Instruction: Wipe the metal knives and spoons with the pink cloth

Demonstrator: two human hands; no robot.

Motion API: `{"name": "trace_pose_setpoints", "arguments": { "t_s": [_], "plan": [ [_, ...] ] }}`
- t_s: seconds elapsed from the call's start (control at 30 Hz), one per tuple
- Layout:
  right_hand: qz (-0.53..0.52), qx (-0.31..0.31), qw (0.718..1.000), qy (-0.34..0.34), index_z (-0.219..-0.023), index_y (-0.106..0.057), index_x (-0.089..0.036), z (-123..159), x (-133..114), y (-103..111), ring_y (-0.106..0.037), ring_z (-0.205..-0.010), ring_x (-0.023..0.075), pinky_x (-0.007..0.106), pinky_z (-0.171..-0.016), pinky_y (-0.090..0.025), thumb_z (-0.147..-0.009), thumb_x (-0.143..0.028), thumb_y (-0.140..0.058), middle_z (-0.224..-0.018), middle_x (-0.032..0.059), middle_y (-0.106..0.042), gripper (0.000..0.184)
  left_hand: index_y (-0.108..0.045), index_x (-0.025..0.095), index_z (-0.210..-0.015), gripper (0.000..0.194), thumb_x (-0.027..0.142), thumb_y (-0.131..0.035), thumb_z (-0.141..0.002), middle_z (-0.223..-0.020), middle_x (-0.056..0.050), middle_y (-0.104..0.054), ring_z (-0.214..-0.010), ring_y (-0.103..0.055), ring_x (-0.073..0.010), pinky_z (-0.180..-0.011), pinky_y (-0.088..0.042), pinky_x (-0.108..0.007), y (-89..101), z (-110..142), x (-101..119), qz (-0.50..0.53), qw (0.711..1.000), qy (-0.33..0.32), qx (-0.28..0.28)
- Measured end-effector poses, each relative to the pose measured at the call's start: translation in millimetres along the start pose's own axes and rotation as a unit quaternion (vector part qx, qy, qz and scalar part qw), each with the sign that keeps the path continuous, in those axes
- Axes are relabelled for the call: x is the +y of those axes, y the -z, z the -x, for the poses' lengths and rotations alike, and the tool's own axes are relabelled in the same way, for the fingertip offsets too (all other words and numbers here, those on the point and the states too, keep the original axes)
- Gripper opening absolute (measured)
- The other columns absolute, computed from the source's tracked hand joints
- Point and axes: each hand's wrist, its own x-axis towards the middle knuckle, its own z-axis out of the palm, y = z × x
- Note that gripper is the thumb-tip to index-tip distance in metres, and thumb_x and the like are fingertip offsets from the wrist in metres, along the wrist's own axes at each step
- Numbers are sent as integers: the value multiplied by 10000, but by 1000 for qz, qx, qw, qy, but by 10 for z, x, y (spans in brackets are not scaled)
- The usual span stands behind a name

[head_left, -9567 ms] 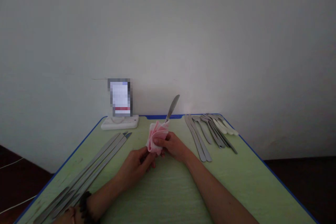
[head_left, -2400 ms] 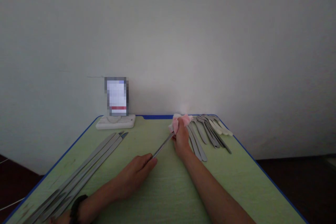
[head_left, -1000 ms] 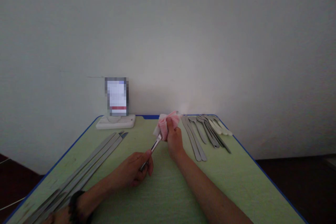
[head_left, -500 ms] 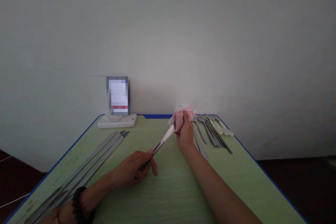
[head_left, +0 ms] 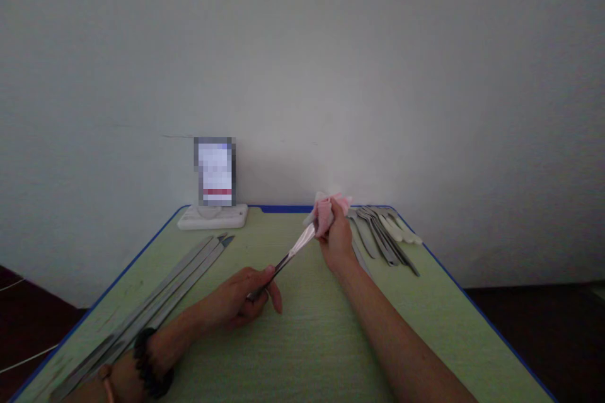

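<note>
My left hand (head_left: 246, 296) is closed round the handle of a table knife (head_left: 289, 256), which points up and away to the right. My right hand (head_left: 336, 237) grips a bunched pink cloth (head_left: 325, 210) wrapped about the knife's blade tip. Both hands hover just over the green table (head_left: 307, 340), near its middle. Right of my right hand lies a row of several knives, forks and spoons (head_left: 382, 233).
Long flat metal strips (head_left: 155, 305) lie diagonally along the table's left side. A white stand with a blurred card (head_left: 213, 214) sits at the back left by the wall. The table has a blue rim and dark floor on both sides.
Over the last second my right hand slid the pink cloth up the blade toward the tip, away from my left hand. The left hand kept its hold on the handle.
</note>
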Motion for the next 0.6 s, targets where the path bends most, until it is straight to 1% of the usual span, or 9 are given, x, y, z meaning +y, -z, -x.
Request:
{"name": "trace_pose_setpoints", "arguments": {
  "t_s": [0.1, 0.17, 0.23, 0.3, 0.47, 0.53, 0.57, 0.6],
  "plan": [
    [-37, -22, 999, -27, -492, -413, -202, 29, -75, -19, -233, -286, 58, 201, -295, -144, -764, -358, -523, -340, -82, -359, 332, -698, 113, -737, 625, 630, -374, -872, -363, 104, -242, -295, -180, -50, -278, -164, -175, 16, -15, -33, 12, 1000, -2, -17],
    [-50, -46, 997, -36, -491, -428, -196, 40, -113, -24, -245, -274, 58, 192, -287, -143, -788, -340, -479, -330, -74, -369, 334, -699, 110, -745, 617, 613, -370, -883, -367, 103, -253, -297, -184, -49, -276, -170, -172, 19, -24, -52, 17, 1000, -2, -20],
    [-54, -74, 995, -43, -502, -464, -183, 44, -136, -24, -276, -273, 58, 183, -284, -153, -805, -337, -436, -344, -52, -422, 340, -698, 109, -748, 607, 599, -371, -891, -372, 101, -257, -300, -188, -49, -277, -174, -170, 17, -28, -61, 21, 1000, -1, -20],
    [-55, -88, 993, -49, -512, -481, -175, 44, -154, -21, -287, -269, 55, 177, -281, -145, -808, -336, -414, -369, -30, -476, 343, -699, 107, -746, 600, 592, -377, -893, -375, 100, -258, -305, -191, -48, -282, -175, -168, 14, -29, -63, 25, 999, -3, -20],
    [-38, -118, 989, -75, -505, -464, -174, 26, -204, -3, -192, -250, 39, 181, -288, -91, -819, -334, -364, -383, -11, -504, 366, -699, 106, -744, 593, 590, -387, -889, -376, 99, -266, -308, -190, -48, -287, -173, -169, 13, -32, -65, 27, 999, -4, -22],
    [-4, -117, 991, -67, -502, -459, -178, 4, -187, 10, -168, -260, 42, 191, -297, -94, -828, -348, -362, -370, -19, -479, 380, -694, 110, -739, 592, 590, -383, -890, -376, 102, -258, -308, -184, -48, -286, -171, -171, 10, -31, -64, 28, 999, -5, -21],
    [19, -104, 993, -49, -489, -441, -186, -7, -162, 17, -166, -266, 47, 197, -302, -99, -831, -371, -376, -348, -33, -436, 395, -690, 112, -735, 593, 592, -378, -890, -377, 105, -250, -307, -178, -49, -285, -170, -171, 7, -30, -62, 30, 999, -7, -20],
    [51, -90, 995, -15, -471, -412, -197, -15, -124, 23, -168, -272, 52, 204, -307, -106, -836, -408, -389, -327, -49, -379, 422, -683, 116, -730, 592, 595, -374, -890, -377, 108, -240, -306, -172, -49, -284, -169, -171, 4, -28, -60, 31, 999, -7, -19]
  ]
}}
